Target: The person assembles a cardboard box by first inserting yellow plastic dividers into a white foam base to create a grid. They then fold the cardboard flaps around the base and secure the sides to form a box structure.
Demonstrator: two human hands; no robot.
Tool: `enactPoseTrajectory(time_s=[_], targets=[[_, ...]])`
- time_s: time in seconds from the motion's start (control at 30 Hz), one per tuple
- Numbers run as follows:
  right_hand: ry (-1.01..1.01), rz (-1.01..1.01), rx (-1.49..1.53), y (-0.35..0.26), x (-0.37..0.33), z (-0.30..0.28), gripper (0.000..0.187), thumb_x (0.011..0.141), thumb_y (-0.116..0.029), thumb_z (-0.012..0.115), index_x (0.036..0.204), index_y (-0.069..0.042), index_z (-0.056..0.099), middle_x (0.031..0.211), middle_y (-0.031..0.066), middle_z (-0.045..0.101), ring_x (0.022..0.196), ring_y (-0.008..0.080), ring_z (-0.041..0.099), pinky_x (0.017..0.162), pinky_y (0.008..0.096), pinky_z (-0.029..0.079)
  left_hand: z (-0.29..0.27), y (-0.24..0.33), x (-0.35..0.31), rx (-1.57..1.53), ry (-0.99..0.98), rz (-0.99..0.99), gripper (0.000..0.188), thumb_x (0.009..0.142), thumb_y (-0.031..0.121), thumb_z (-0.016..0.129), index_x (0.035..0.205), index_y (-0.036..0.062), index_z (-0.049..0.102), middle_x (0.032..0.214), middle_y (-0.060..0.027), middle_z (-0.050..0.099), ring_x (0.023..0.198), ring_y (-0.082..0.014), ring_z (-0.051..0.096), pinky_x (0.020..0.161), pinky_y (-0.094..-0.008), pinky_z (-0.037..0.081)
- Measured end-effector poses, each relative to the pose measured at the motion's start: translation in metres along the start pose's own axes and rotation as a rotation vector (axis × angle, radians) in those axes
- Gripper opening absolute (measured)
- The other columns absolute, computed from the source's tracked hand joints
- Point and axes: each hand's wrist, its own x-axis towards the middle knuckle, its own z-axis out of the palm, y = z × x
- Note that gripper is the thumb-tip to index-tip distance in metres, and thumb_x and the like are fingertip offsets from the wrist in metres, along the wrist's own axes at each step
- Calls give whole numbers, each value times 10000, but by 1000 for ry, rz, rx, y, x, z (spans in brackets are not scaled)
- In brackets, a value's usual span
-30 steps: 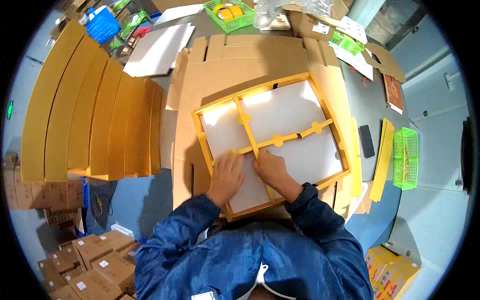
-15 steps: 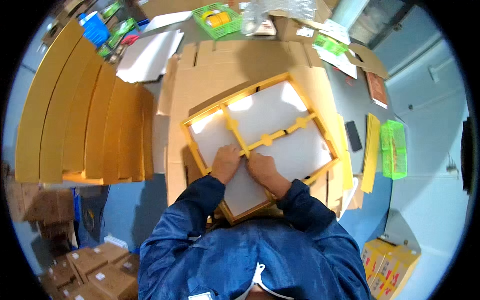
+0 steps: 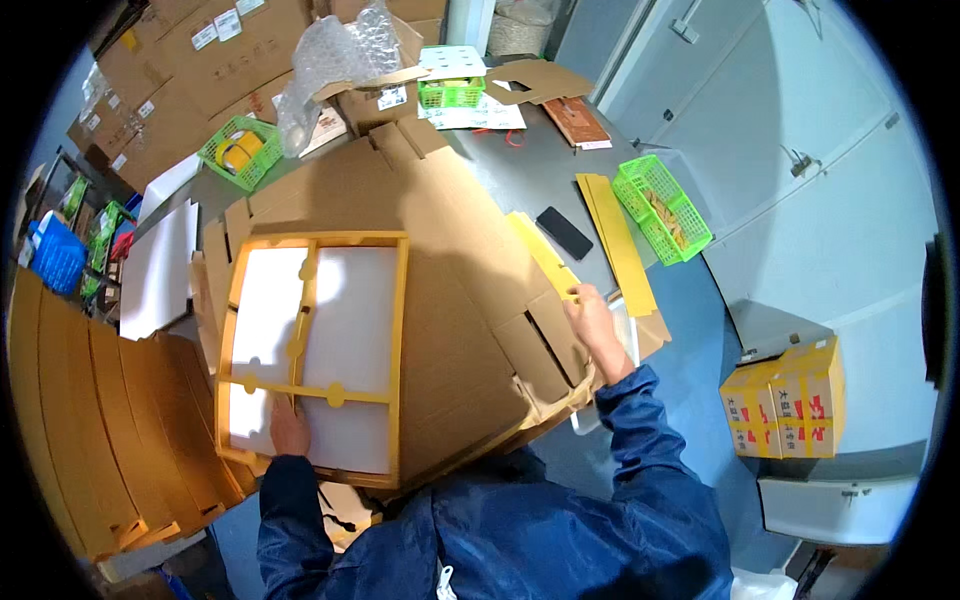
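Observation:
A yellow wooden frame with a white backing lies on the cardboard, left of centre. Yellow divider strips with rounded tabs cross inside it. My left hand is in the frame's near part, its fingers closed at a divider just below the crossing; the fingertips are partly hidden. Over to the right, my right hand has its fingertips together at the near end of a yellow strip on the edge of the cardboard sheet.
A black phone, more yellow strips and a green basket are at the right. Another green basket holds yellow tape rolls. Stacked yellow-brown frames stand on the left. Bubble wrap lies at the back.
My right hand has left the frame's crossing and moved right to the yellow strip. The frame is turned and sits further left in view; my left hand stays with it. The whole view has swung right.

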Motion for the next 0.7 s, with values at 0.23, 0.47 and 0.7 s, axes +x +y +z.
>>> enactPoseTrajectory(time_s=[0.23, 0.47, 0.7], targets=[[-317, 178, -296, 121, 17, 69, 710, 712, -356, 722, 1263, -6, 441, 1313, 221, 425, 1202, 366, 419, 989, 401, 371, -8, 85, -42, -111, -130, -178, 351, 864, 195, 496, 1140, -20, 473, 944, -286, 568, 890, -455, 540, 785, -507, 424], [-293, 112, -277, 131, 21, 90, 718, 637, -307, 764, 1217, -25, 448, 1166, 156, 497, 1080, 346, 470, 927, 435, 386, 2, 92, -69, -151, 28, -100, 288, 847, 156, 479, 1083, -11, 473, 913, -268, 575, 855, -465, 539, 762, -508, 421], [-121, 103, -180, 140, 25, 51, 715, 603, -271, 788, 1189, -25, 461, 1103, 179, 522, 1072, 351, 462, 924, 423, 387, -44, 95, -70, -129, -64, -113, 275, 913, 245, 472, 967, -12, 552, 871, -216, 589, 819, -363, 578, 698, -446, 435]])
